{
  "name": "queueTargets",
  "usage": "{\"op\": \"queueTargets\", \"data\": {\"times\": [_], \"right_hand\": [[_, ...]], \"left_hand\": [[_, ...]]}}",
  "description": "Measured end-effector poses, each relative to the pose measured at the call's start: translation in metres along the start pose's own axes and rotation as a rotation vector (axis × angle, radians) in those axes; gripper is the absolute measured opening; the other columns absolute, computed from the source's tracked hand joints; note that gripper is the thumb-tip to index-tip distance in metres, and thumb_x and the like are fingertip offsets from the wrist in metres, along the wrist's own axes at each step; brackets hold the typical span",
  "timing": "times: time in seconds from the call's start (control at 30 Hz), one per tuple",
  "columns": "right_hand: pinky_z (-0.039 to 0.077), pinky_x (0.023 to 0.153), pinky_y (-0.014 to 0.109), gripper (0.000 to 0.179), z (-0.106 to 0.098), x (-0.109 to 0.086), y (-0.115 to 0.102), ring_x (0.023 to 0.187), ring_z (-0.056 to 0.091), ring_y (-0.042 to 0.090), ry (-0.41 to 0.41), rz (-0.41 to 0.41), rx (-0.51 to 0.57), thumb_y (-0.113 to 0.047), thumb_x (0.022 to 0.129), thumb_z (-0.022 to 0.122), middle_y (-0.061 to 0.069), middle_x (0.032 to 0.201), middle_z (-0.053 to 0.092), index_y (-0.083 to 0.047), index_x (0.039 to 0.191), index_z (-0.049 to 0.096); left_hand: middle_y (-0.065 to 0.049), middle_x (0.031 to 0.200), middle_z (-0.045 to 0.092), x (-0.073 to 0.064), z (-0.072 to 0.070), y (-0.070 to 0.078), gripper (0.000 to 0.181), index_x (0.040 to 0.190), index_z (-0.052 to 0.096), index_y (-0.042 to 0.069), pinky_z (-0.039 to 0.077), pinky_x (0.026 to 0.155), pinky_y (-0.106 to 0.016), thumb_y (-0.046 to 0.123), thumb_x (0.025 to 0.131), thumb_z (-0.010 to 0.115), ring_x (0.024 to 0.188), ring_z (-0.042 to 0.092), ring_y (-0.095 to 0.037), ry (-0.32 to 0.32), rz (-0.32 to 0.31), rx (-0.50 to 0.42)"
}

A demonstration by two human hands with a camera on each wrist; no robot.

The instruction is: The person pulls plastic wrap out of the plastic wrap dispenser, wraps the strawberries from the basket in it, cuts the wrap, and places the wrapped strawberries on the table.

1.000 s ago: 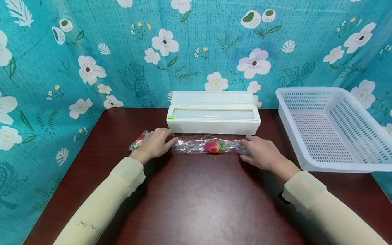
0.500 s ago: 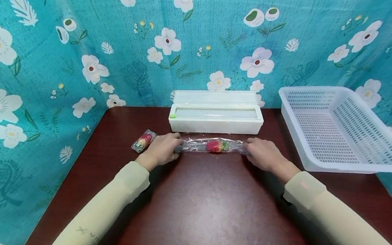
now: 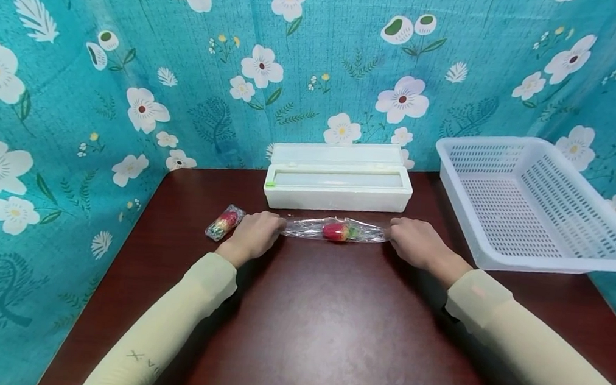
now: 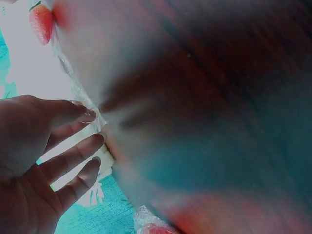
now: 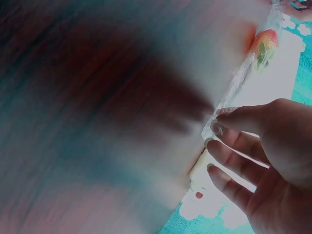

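A red strawberry (image 3: 336, 231) with green leaves lies inside a narrow strip of clear plastic wrap (image 3: 310, 227). My left hand (image 3: 253, 235) pinches the strip's left end between thumb and index finger, the other fingers spread in the left wrist view. At the opposite end, my right hand (image 3: 418, 242) pinches the wrap, with its thumb (image 5: 239, 117) against the film in the right wrist view. The strip runs almost straight between the two hands, low over the table. Just beyond my left hand lies a small wrapped bundle (image 3: 225, 222), red and yellowish-green inside.
Behind the strip stands a long white wrap dispenser (image 3: 337, 200) with its lid raised and a green slider (image 3: 270, 184) at its left. A white slotted basket (image 3: 555, 263) is at the right of the dark red table (image 3: 302, 320). A flowered teal cloth (image 3: 309, 52) hangs behind.
My left hand has shifted right, off the wrapped bundle's side, and both hands have gathered the ends of the wrap. The strip has become narrower around the strawberry.
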State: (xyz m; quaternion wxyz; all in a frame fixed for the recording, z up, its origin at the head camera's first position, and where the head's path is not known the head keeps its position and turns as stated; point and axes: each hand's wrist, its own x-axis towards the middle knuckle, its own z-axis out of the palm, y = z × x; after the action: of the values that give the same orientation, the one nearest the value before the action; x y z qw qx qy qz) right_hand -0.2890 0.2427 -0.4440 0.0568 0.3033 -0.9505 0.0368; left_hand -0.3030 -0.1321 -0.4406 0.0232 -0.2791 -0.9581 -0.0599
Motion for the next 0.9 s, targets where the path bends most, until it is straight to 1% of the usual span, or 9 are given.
{"op": "queueTargets", "data": {"times": [0.2, 0.3, 0.43, 0.53, 0.63, 0.7, 0.8, 0.9], "right_hand": [[0.053, 0.059, 0.044, 0.016, -0.002, -0.004, 0.004, 0.07, 0.062, 0.022, -0.044, 0.046, 0.043, -0.004, 0.092, 0.07, 0.001, 0.08, 0.063, -0.016, 0.089, 0.078], [0.055, 0.064, 0.044, 0.01, -0.003, -0.005, 0.005, 0.073, 0.063, 0.022, -0.051, 0.05, 0.057, -0.006, 0.091, 0.074, 0.001, 0.082, 0.065, -0.014, 0.092, 0.079], [0.057, 0.069, 0.046, 0.008, -0.003, -0.008, 0.008, 0.079, 0.066, 0.023, -0.043, 0.038, 0.066, -0.006, 0.089, 0.076, 0.001, 0.088, 0.069, -0.014, 0.089, 0.078], [0.056, 0.067, 0.045, 0.011, -0.003, -0.009, 0.009, 0.077, 0.064, 0.022, -0.038, 0.026, 0.067, -0.005, 0.089, 0.075, 0.001, 0.087, 0.069, -0.015, 0.085, 0.076], [0.052, 0.061, 0.041, 0.015, -0.003, -0.01, 0.01, 0.071, 0.059, 0.019, -0.03, 0.02, 0.075, -0.004, 0.089, 0.073, 0.0, 0.084, 0.066, -0.016, 0.081, 0.072], [0.049, 0.058, 0.039, 0.018, -0.002, -0.011, 0.01, 0.068, 0.055, 0.018, -0.022, 0.021, 0.078, -0.003, 0.088, 0.072, -0.002, 0.081, 0.062, -0.018, 0.079, 0.068], [0.047, 0.056, 0.038, 0.019, 0.0, -0.013, 0.01, 0.067, 0.053, 0.018, -0.004, 0.018, 0.079, -0.002, 0.087, 0.072, -0.002, 0.079, 0.059, -0.017, 0.079, 0.065], [0.048, 0.056, 0.039, 0.016, 0.001, -0.014, 0.011, 0.067, 0.055, 0.017, 0.006, 0.027, 0.07, -0.002, 0.087, 0.072, -0.003, 0.08, 0.058, -0.017, 0.083, 0.066]], "left_hand": [[-0.002, 0.095, 0.073, -0.004, -0.002, -0.004, 0.01, 0.1, 0.07, 0.014, 0.057, 0.069, -0.046, 0.006, 0.096, 0.065, 0.086, 0.069, -0.023, -0.031, -0.021, -0.073], [-0.002, 0.095, 0.073, -0.005, -0.003, -0.005, 0.011, 0.1, 0.071, 0.013, 0.057, 0.071, -0.045, 0.005, 0.096, 0.067, 0.086, 0.069, -0.022, -0.031, -0.03, -0.094], [-0.001, 0.094, 0.072, -0.006, -0.003, -0.006, 0.011, 0.099, 0.071, 0.014, 0.057, 0.072, -0.045, 0.005, 0.096, 0.067, 0.085, 0.069, -0.022, -0.03, -0.034, -0.102], [0.0, 0.092, 0.071, -0.007, -0.003, -0.006, 0.01, 0.096, 0.069, 0.015, 0.056, 0.068, -0.045, 0.006, 0.097, 0.065, 0.082, 0.067, -0.021, -0.022, -0.025, -0.089], [0.001, 0.087, 0.068, -0.007, -0.003, -0.005, 0.01, 0.093, 0.065, 0.015, 0.053, 0.062, -0.044, 0.006, 0.096, 0.063, 0.077, 0.065, -0.021, -0.01, -0.009, -0.066], [0.001, 0.087, 0.067, -0.007, -0.002, -0.005, 0.009, 0.093, 0.065, 0.015, 0.052, 0.06, -0.044, 0.007, 0.094, 0.064, 0.077, 0.064, -0.022, -0.005, -0.005, -0.055], [0.0, 0.093, 0.068, -0.008, -0.002, -0.004, 0.009, 0.099, 0.067, 0.014, 0.054, 0.063, -0.047, 0.007, 0.093, 0.068, 0.082, 0.067, -0.024, -0.01, -0.005, -0.049], [-0.001, 0.1, 0.07, -0.009, -0.002, -0.004, 0.012, 0.104, 0.069, 0.013, 0.055, 0.067, -0.048, 0.009, 0.093, 0.071, 0.09, 0.068, -0.025, -0.019, -0.006, -0.057]]}}
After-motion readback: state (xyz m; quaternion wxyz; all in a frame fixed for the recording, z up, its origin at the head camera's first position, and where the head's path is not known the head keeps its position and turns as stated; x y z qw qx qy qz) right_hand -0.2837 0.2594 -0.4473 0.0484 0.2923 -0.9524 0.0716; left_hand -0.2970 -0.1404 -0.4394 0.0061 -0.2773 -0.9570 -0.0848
